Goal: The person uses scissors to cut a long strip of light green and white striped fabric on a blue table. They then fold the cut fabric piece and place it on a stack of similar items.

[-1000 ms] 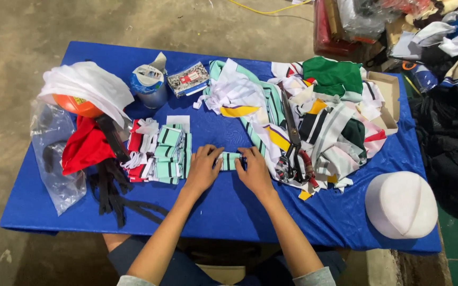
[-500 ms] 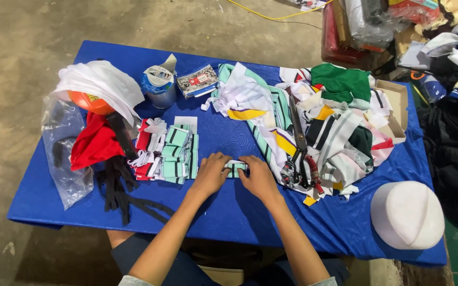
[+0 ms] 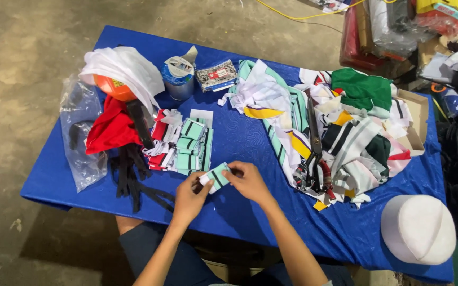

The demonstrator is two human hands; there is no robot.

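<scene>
a small mint strip (image 3: 217,176) with a dark stripe is held between both hands just above the counter (image 3: 250,143). the left hand (image 3: 191,197) is closed on the strip's near-left end, thumb and fingers pinched; the right hand (image 3: 247,180) is closed on its right side, fingers curled over the top edge. the two grips are almost touching, with the strip tilted between them.

just beyond the left grip, a stack (image 3: 192,145) of like mint strips is laid on the counter, touching a bunch of red and white strips (image 3: 160,140) on its left. further left of that, black straps (image 3: 128,175) are spread toward the counter's near edge, and a red cloth (image 3: 109,130) is seen beside a clear bag (image 3: 80,137) that hangs over the left edge. beyond these, a white cloth (image 3: 123,69) is draped over an orange object (image 3: 109,87), with a tape roll (image 3: 178,77) and a small printed packet (image 3: 216,75) near it.

to the right of the right grip, a heap of striped fabric (image 3: 345,132) in white, mint, green and yellow is piled, with scissors (image 3: 314,153) laid across it, red handles nearest the grip. a cardboard box (image 3: 417,114) is set past the heap. well to the right, near the counter's near corner, a white cap (image 3: 417,228) is placed.
</scene>
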